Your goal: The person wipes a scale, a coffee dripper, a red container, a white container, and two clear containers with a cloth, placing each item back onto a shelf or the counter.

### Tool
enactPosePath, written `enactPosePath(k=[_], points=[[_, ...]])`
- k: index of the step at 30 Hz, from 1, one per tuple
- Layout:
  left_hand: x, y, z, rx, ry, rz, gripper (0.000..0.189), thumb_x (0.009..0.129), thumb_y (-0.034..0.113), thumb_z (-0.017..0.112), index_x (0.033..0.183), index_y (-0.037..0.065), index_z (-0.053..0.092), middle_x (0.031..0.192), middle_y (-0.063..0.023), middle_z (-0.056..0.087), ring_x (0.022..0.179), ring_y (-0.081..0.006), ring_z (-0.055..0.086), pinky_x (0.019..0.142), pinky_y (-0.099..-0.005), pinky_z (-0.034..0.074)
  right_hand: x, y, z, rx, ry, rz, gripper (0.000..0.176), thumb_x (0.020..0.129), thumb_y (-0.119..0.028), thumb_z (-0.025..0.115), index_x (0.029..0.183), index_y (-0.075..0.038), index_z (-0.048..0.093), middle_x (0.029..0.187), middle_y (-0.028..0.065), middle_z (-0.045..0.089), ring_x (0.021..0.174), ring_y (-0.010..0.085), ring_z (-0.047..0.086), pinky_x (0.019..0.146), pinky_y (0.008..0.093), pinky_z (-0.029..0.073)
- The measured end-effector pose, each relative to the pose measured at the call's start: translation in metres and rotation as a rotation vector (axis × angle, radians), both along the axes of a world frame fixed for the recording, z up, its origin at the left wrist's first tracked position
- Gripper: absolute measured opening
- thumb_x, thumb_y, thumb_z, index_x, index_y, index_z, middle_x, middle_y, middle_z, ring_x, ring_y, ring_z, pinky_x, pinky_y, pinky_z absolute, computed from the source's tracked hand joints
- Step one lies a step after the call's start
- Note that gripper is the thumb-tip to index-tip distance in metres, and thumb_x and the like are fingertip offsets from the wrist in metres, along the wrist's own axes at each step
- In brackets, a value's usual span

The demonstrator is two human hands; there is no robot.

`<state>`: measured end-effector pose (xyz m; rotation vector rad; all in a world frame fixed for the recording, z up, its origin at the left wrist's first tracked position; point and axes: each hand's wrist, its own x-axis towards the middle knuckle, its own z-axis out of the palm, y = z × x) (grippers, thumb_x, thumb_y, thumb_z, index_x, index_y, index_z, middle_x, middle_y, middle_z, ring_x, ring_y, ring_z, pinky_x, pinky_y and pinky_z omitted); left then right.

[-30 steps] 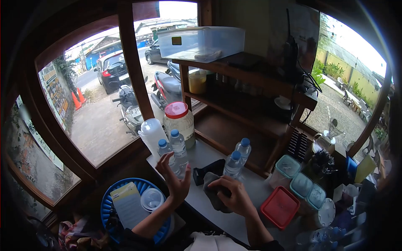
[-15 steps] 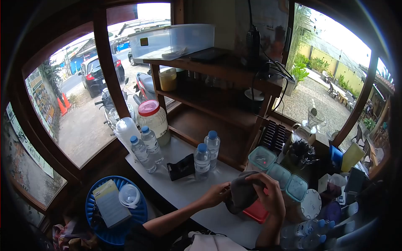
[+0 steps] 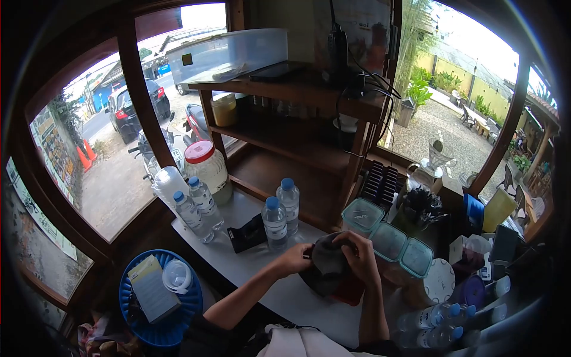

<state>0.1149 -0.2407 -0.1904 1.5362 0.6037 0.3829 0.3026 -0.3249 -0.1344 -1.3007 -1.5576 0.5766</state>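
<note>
A dark grey cloth-like item [image 3: 327, 257] is held between both hands over the white counter. My left hand [image 3: 292, 260] has its fingers closed on the left edge of it. Its right upper part is gripped by my right hand [image 3: 358, 253], with the fingers bent over the top. Beneath it, a red object [image 3: 347, 291] partly shows. A black holder [image 3: 247, 234] lies to the left, beside two upright water bottles with blue caps [image 3: 275, 225].
Two more bottles [image 3: 193, 217] and a red-lidded jar [image 3: 208, 169] stand at the left. Lidded containers [image 3: 388, 241] line the right. A wooden shelf [image 3: 285, 140] rises behind. A blue basket [image 3: 160, 339] sits lower left.
The view has shifted slightly, so the surroundings appear further left. Both hands have turned the grey item, and it now covers more of the red object.
</note>
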Motion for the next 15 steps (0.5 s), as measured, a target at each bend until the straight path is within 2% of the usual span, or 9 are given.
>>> enactPosePath(k=[2,3,6,7,10,11,14,15], points=[[-0.027,0.002,-0.004,0.022,-0.010,0.088,0.047,0.081,0.015,0.065,0.123,-0.002,0.050,0.114,-0.0095,0.059,0.102,-0.0142,0.055,0.088,-0.0271,0.044,-0.019,0.018,-0.005,0.045,0.040,0.079,0.020,0.075,0.003,0.053,0.093,0.001,0.061,0.089,0.0134,0.065,0.088,0.0246,0.064,0.081,0.0316,0.046],[-0.041,0.001,-0.005,0.006,-0.032,0.126,0.051,0.081,0.015,0.066,0.126,-0.002,0.048,0.116,-0.0111,0.058,0.104,-0.0159,0.055,0.090,-0.0277,0.044,-0.030,0.023,-0.001,-0.019,0.058,0.145,0.026,0.073,0.007,0.049,0.095,0.001,0.062,0.092,0.0093,0.064,0.093,0.0181,0.061,0.084,0.0282,0.045],[-0.086,-0.012,0.008,-0.110,-0.013,0.196,0.059,0.082,0.018,0.067,0.132,-0.001,0.041,0.120,-0.0126,0.056,0.109,-0.0192,0.054,0.093,-0.0309,0.044,-0.050,0.044,-0.006,-0.033,0.164,0.475,0.026,0.075,0.008,0.050,0.099,0.002,0.061,0.097,0.0089,0.063,0.096,0.0184,0.060,0.088,0.0289,0.045],[-0.100,-0.017,0.011,-0.161,0.003,0.214,0.062,0.083,0.020,0.067,0.134,0.000,0.039,0.121,-0.0126,0.055,0.110,-0.0199,0.054,0.094,-0.0322,0.043,-0.055,0.049,-0.007,-0.008,0.206,0.577,0.023,0.079,0.007,0.052,0.100,0.003,0.061,0.098,0.0084,0.062,0.096,0.0177,0.060,0.090,0.0289,0.044],[-0.147,-0.017,-0.005,-0.359,-0.114,0.003,0.076,0.077,0.026,0.076,0.137,0.002,0.035,0.126,-0.0136,0.051,0.117,-0.0224,0.049,0.099,-0.0371,0.041,-0.066,0.050,0.001,-0.064,0.371,0.689,0.018,0.083,0.005,0.052,0.097,0.001,0.062,0.098,0.0087,0.062,0.098,0.0159,0.059,0.090,0.0282,0.044],[-0.157,-0.014,-0.027,-0.048,-0.043,-0.053,0.105,0.062,0.030,0.087,0.143,0.005,0.024,0.138,-0.0173,0.037,0.129,-0.0272,0.037,0.103,-0.0404,0.039,-0.065,0.054,-0.001,0.002,0.351,0.704,0.020,0.085,0.003,0.053,0.104,0.001,0.059,0.099,0.0074,0.061,0.098,0.0146,0.057,0.088,0.0273,0.044],[-0.136,-0.035,-0.032,0.289,-0.019,0.058,0.132,0.049,0.032,0.092,0.147,0.009,0.008,0.147,-0.0180,0.020,0.137,-0.0312,0.023,0.107,-0.0431,0.033,-0.067,0.050,0.001,0.015,0.753,0.490,0.028,0.086,0.001,0.052,0.114,-0.004,0.055,0.104,0.0057,0.057,0.100,0.0139,0.055,0.088,0.0262,0.042],[-0.119,-0.041,-0.029,0.439,-0.010,0.099,0.145,0.045,0.035,0.093,0.146,0.013,-0.008,0.149,-0.0200,0.013,0.140,-0.0343,0.014,0.110,-0.0464,0.028,-0.064,0.049,0.002,0.068,0.823,0.409,0.030,0.086,-0.001,0.053,0.116,-0.005,0.053,0.105,0.0057,0.056,0.101,0.0141,0.054,0.088,0.0259,0.042]])
